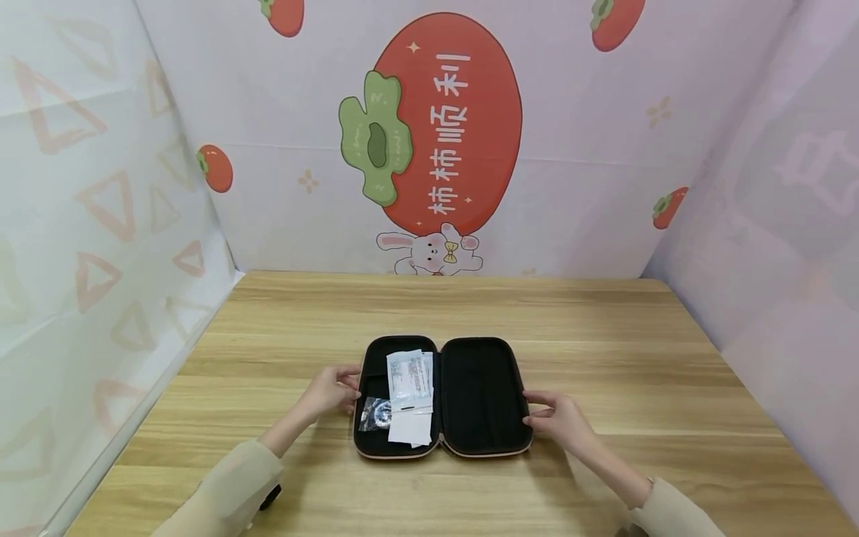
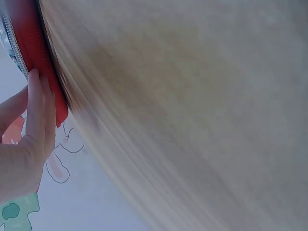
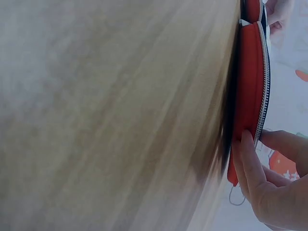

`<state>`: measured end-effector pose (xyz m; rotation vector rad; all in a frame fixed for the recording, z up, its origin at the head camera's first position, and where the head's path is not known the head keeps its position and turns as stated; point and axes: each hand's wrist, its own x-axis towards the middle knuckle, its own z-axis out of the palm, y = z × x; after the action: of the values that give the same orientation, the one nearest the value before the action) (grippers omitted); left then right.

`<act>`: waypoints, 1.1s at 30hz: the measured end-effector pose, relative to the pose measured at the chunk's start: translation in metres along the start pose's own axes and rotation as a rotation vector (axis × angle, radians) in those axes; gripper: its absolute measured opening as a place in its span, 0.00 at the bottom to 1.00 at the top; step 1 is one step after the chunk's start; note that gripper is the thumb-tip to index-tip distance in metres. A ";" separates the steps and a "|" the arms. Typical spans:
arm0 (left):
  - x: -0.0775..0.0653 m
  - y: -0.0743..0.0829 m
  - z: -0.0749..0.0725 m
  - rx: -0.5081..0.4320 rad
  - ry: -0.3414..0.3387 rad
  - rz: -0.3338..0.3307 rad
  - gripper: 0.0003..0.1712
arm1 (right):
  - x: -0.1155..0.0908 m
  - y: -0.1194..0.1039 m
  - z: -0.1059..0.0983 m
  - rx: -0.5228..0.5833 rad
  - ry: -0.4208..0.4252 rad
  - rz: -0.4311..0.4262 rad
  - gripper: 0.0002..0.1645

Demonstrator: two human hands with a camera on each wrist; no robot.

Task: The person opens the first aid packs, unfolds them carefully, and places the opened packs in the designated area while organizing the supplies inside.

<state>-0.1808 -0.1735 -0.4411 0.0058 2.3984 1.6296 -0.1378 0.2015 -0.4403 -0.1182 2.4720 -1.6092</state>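
Observation:
An unfolded zip case (image 1: 479, 395) lies on the table, black inside, with a red outer shell and a zipper along its rim. Several white packets (image 1: 411, 380) are stacked in its left half, partly over the centre fold. Beside them is a small clear bag (image 1: 374, 415) with something round and whitish inside. My left hand (image 1: 333, 391) grips the case's left edge, its fingertips on the red side in the left wrist view. At the opposite edge my right hand (image 1: 560, 421) holds the rim, with fingers against the red side and a digit at the zipper (image 3: 263, 91).
The wooden table (image 1: 604, 335) extends around the case on every side. A printed cloth (image 1: 577, 186) with persimmon pictures hangs behind it, and further cloths stand at the left and right. Near the left sleeve (image 1: 235, 485) a small black object (image 1: 271, 497) shows.

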 end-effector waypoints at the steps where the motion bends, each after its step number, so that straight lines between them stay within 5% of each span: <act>1: 0.000 -0.001 0.000 -0.007 0.000 -0.003 0.27 | 0.000 0.000 0.000 -0.007 -0.006 -0.003 0.27; 12: -0.001 -0.001 0.000 -0.017 -0.009 -0.004 0.27 | 0.003 0.002 0.004 -0.082 0.021 0.005 0.26; 19: -0.003 0.001 0.000 -0.004 -0.012 0.001 0.28 | 0.014 -0.011 0.003 -0.279 0.040 -0.168 0.24; 26: -0.002 0.001 0.001 0.004 -0.013 -0.007 0.27 | 0.029 -0.029 0.012 -0.446 -0.097 -0.374 0.23; 33: 0.000 0.002 0.001 0.024 -0.007 -0.011 0.27 | 0.044 -0.045 0.027 -0.520 -0.229 -0.457 0.21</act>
<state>-0.1809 -0.1715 -0.4400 0.0025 2.4081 1.5936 -0.1772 0.1511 -0.4148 -0.9384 2.7318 -0.9496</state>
